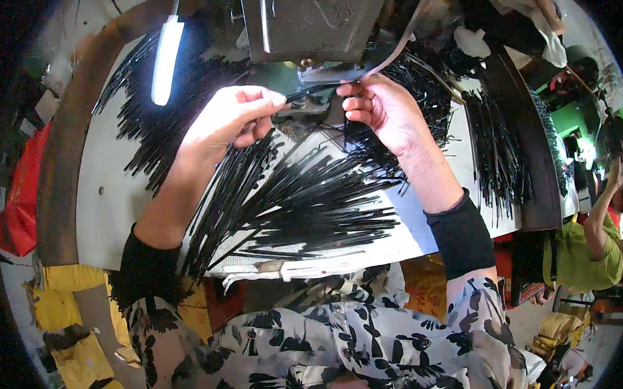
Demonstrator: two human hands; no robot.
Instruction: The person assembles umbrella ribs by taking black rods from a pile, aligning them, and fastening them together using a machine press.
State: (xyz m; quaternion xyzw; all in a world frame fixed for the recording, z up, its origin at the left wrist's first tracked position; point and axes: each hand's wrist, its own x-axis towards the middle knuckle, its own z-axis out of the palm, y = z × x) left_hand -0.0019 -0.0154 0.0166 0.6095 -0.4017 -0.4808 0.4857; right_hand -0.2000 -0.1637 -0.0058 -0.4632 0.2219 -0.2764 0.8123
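Forearms point(432, 179) reaching forward, left hand point(237, 118) and right hand point(386, 111) pinching a thin black strip point(314, 90) level by the machine point(311, 24), strip pile point(305, 202) below, white tabletop point(104, 214) showing toward its dark left edge point(60, 195).

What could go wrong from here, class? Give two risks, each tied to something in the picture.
1. The left hand and right hand hold a black strip close to the machine; fingers might get pinched if it moves.
2. The loose pile reaches the table's near edge beside the left cuff; that arm could brush strips off.
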